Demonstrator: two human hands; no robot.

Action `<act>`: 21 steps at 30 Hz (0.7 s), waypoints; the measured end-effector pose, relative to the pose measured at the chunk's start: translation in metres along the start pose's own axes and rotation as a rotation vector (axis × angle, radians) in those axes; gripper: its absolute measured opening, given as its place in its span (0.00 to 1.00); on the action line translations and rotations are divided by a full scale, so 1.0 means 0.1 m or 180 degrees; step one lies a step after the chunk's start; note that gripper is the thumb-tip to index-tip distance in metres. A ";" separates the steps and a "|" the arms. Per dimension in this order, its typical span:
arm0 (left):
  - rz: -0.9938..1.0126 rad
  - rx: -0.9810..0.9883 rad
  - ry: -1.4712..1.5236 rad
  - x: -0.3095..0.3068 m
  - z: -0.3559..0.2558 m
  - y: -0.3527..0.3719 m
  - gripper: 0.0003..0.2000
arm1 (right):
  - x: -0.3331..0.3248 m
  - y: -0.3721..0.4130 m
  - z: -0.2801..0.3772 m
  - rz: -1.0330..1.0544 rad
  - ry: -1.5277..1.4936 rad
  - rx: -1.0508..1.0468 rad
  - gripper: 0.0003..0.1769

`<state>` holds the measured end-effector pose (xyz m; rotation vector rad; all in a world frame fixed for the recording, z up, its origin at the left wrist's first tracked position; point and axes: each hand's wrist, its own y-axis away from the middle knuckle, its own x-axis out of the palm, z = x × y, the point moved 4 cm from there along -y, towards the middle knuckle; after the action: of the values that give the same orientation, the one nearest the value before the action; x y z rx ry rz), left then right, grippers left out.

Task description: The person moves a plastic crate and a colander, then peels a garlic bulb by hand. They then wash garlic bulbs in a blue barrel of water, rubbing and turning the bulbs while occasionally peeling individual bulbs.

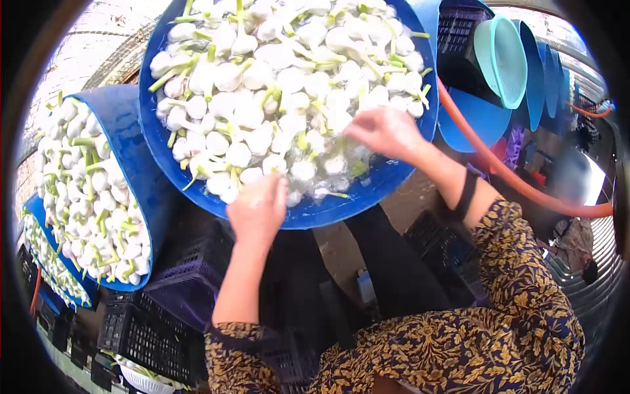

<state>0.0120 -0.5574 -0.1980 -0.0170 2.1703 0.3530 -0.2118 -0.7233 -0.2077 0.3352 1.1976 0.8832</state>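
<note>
In front of me a round blue tub [289,222] is heaped with white garlic bulbs [259,131] with short green stems, some of them wet in water near the front. My left hand [257,207] is at the tub's near rim, its fingers curled in beside the garlic. Over the right front part of the tub is my right hand [386,133], its fingers drawn together just above the water. Whether either hand holds a bulb is hidden by the fingers and a slight blur.
Another blue tub [128,151] full of garlic stands at the left, with a further one beyond it. Black crates [154,335] sit below. An orange hose [499,167] runs along the right, near a turquoise basket [502,62] and several blue tubs.
</note>
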 end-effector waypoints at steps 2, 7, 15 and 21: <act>-0.0696 0.0225 -0.0644 -0.25 0.17 -0.27 0.22 | -0.37 -0.13 0.03 -0.1256 0.0388 -0.0512 0.28; -0.0321 -0.1209 -0.1515 0.24 0.66 -0.80 0.46 | 0.11 -1.00 -0.05 -0.1838 0.0868 0.0404 0.49; 0.0756 -0.0709 -0.0259 0.10 0.37 -0.63 0.30 | 0.06 -0.77 0.25 0.0925 0.0006 0.0090 0.36; -0.0631 -0.1049 -0.1351 -0.18 0.90 -0.08 0.35 | -1.12 -1.56 -0.09 -0.1896 0.0618 0.0338 0.45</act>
<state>0.0951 -0.5437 -0.2343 -0.3122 1.6578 0.5426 -0.1658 -0.9074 -0.2382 -0.0330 1.4228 0.3381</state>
